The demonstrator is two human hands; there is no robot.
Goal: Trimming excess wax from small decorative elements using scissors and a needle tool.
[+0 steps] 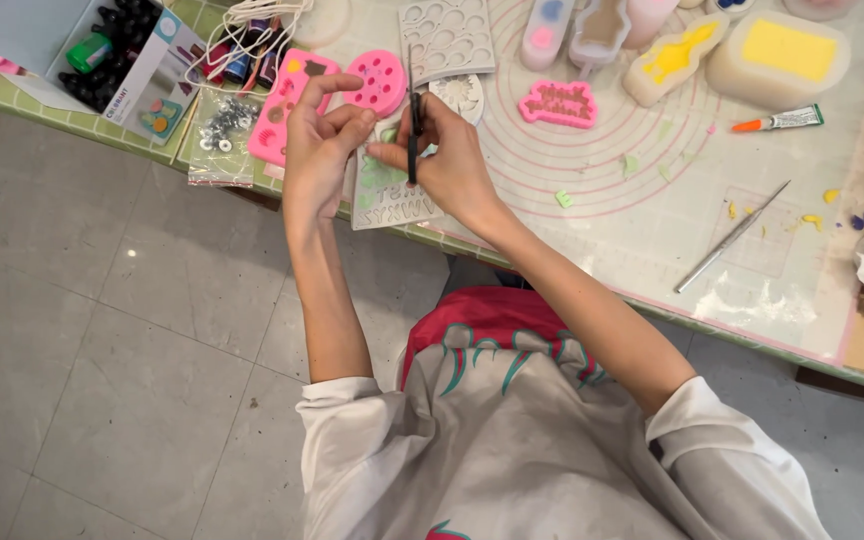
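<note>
Behind right hand [452, 165], scissors [415, 130] handles seemingly hidden

Bright, even, diffuse light fills the scene, with no hard shadows; only soft shade sits under the table edge [252, 190]. A small glare spot shows on the grey floor tiles [130, 242] at left. Focus is fairly sharp throughout, with slight wide-angle stretching toward the corners.

Both hands met above the letter mould [384, 195] at the table's near edge; the round mould [377, 82] lay behind it, the metal tool [732, 237] and glue tube [780, 121] well right.
</note>
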